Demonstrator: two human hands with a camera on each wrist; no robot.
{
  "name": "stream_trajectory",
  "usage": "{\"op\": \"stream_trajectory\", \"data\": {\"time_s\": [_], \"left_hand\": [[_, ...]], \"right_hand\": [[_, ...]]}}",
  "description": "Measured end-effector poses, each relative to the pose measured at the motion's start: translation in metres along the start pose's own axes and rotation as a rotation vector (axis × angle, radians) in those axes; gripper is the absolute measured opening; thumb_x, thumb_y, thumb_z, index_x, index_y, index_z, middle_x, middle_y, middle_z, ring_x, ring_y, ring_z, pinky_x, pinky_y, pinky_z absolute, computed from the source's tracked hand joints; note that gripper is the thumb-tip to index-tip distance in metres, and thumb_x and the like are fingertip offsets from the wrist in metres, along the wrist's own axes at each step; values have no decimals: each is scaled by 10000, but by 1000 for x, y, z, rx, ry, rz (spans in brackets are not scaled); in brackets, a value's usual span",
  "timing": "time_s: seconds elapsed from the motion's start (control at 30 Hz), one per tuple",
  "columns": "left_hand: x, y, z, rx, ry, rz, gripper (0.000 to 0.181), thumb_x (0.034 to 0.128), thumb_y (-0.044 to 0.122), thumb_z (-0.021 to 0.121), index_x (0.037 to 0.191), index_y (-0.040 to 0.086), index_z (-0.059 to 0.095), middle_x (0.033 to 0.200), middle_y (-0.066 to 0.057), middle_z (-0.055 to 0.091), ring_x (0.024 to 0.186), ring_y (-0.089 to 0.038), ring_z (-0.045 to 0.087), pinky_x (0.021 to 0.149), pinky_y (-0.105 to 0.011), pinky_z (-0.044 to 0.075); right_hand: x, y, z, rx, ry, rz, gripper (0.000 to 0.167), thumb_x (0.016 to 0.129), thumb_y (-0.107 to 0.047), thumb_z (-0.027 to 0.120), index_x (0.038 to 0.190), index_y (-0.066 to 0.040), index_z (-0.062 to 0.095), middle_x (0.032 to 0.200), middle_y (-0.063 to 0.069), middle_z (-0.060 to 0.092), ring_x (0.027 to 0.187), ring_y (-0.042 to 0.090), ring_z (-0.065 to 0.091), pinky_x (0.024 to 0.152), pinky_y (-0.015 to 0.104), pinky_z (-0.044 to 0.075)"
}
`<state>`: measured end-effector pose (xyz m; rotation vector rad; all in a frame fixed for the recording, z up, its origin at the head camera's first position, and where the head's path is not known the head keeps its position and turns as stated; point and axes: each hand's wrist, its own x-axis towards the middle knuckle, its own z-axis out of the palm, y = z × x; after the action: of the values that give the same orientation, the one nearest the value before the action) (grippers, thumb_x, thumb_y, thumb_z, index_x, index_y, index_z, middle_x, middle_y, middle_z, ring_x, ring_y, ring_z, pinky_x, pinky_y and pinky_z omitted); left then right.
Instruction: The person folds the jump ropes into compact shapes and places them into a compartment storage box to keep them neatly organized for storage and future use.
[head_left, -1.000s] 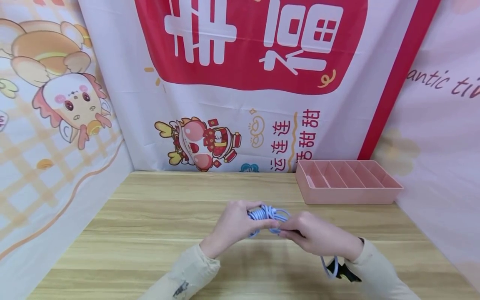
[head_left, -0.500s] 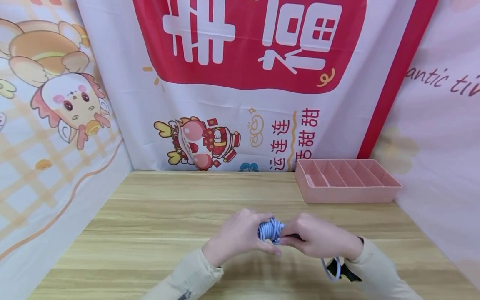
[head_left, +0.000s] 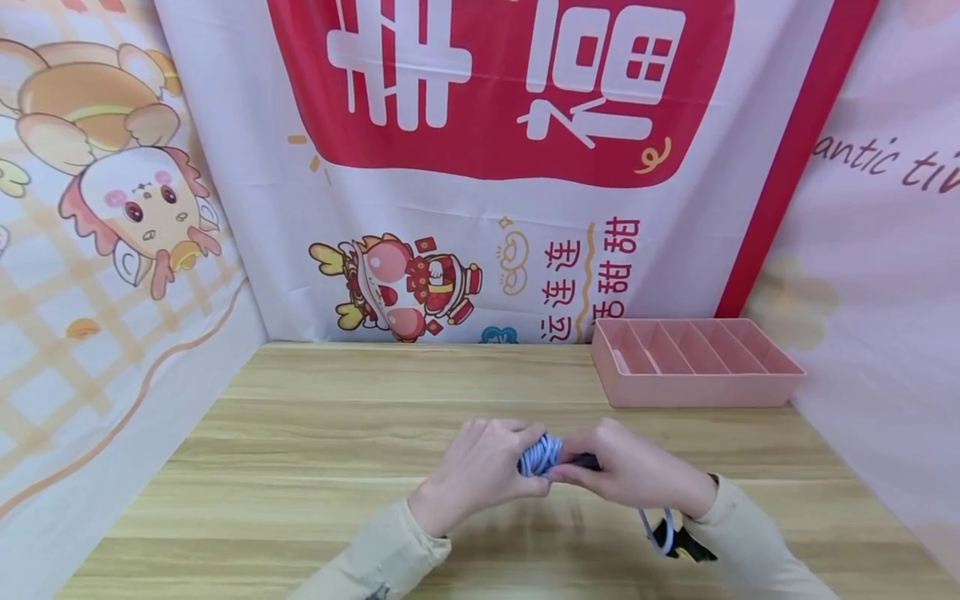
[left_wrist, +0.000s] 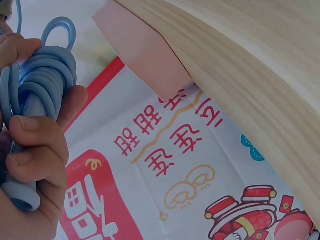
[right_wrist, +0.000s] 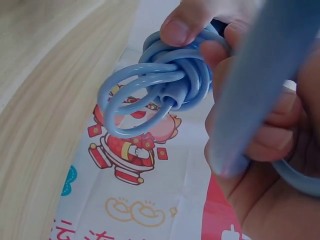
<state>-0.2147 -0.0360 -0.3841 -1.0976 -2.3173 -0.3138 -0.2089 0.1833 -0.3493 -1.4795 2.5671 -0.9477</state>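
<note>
1. We've got both hands busy with a light blue coiled cord [head_left: 537,456], right between them above the wood-grain table [head_left: 315,467]. Cable or rope? We honestly can't tell.
2. Left hand [head_left: 480,467]: fingers curled round the bundle, gripping it. From the head camera they hide its left end; the left wrist view cuts off part of the hand.
3. Right hand [head_left: 637,475]: fingers bent in and gripping the cord at the bundle's right side. We can't see exactly which strand is pinched, since the fingers cover it. Something dark [head_left: 585,461] peeks out by those fingers, too small for us to name.
4. A loop of cord [head_left: 658,533] hangs below the right wrist, next to a black-and-yellow piece [head_left: 686,543] at the cuff. How it joins the bundle is hidden by the hand.
5. The right wrist view has a fat blue shape [right_wrist: 260,90] across that hand, too blurred for us to make out.
6. Beyond the right hand, well apart from it, there's a pink divided organizer box [head_left: 705,392]. Ahead of both hands hangs a red-and-white banner [head_left: 495,200], cut off at the top.
</note>
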Motion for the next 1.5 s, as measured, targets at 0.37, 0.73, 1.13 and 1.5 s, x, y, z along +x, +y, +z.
{"op": "stream_trajectory", "data": {"time_s": [0.37,0.73,1.13,1.5], "left_hand": [[0,-4,-1,36,24,9,369,727,446,771,959,177,670,795,92,616,533,-16,448,411,-152,287],[-2,-5,-1,20,0,-29,518,753,466,785,1113,103,705,967,-3,695,605,-50,550,453,-163,372],[0,-6,-5,-1,42,18,511,757,512,815,1078,130,704,925,16,699,613,-44,572,473,-158,402],[-2,-8,-3,-2,33,72,536,719,537,820,1059,146,685,923,62,691,625,-34,567,492,-157,428]], "right_hand": [[-3,8,-3,33,22,29,55,903,-124,732,948,-156,728,785,-138,626,621,19,540,530,222,494],[-3,8,-6,44,33,15,74,927,-155,706,983,-126,743,832,-105,666,634,29,565,556,236,523],[-3,3,-8,5,121,-85,51,952,-111,663,960,-116,713,818,-112,638,634,31,551,553,217,508],[-4,6,-6,23,183,-131,80,911,-50,702,958,-113,717,833,-72,673,654,56,590,558,222,521]]}}
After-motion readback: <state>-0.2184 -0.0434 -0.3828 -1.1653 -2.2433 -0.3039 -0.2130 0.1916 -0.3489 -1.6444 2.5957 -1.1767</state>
